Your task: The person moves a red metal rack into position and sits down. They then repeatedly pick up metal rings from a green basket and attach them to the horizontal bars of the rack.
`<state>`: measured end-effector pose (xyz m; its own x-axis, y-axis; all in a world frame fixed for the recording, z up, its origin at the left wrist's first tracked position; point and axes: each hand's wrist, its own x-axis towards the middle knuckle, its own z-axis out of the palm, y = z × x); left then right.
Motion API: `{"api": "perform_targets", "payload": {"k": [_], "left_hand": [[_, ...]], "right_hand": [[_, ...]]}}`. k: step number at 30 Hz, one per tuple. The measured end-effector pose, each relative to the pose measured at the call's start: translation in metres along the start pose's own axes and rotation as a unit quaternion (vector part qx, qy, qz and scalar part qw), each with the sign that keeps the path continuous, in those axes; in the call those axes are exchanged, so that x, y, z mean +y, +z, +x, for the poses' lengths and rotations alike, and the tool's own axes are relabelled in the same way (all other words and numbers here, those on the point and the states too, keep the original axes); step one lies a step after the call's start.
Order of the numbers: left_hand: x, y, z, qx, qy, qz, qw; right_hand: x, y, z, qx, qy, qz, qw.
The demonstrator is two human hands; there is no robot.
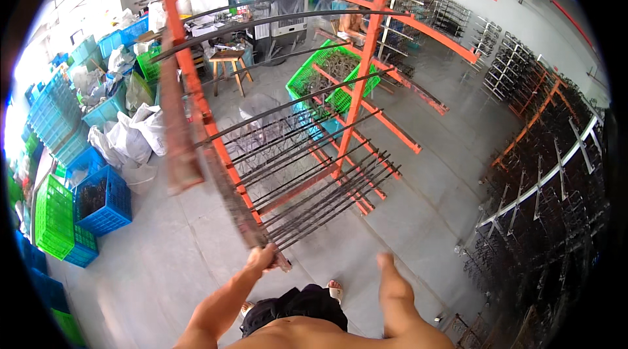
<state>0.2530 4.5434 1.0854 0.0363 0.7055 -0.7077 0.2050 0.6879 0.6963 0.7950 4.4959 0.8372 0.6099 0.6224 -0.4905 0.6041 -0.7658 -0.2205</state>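
In front of me stands an orange metal rack [360,97] with arms sticking out on both sides. Thin dark rods [320,202] lie across its arms at several levels, bunched closest on the low ones. My left hand [261,257] is closed around the end of a worn, reddish-brown rack arm [245,218] at the near left. My right hand [386,261] is held forward over the floor, apart from the rack. Its fingers are foreshortened and do not show clearly.
Blue crates [103,200], green crates [55,218] and white sacks [127,139] crowd the left side. Beyond the rack are a green basket [304,77] of tangled wire-like parts, a wooden stool [229,58] and a seated person [353,24]. Dark hanging racks [543,218] line the right.
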Motion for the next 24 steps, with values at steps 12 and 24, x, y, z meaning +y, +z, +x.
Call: {"api": "perform_targets", "payload": {"k": [12, 24], "left_hand": [[-0.041, -0.052, 0.006, -0.243, 0.1, -0.049, 0.964], [-0.332, -0.525, 0.103, 0.293, -0.15, 0.195, 0.924]], "right_hand": [[-0.054, 0.209, -0.214, -0.549, -0.063, 0.257, 0.793], [-0.533, 0.388, -0.236, -0.462, -0.301, -0.29, 0.782]]}}
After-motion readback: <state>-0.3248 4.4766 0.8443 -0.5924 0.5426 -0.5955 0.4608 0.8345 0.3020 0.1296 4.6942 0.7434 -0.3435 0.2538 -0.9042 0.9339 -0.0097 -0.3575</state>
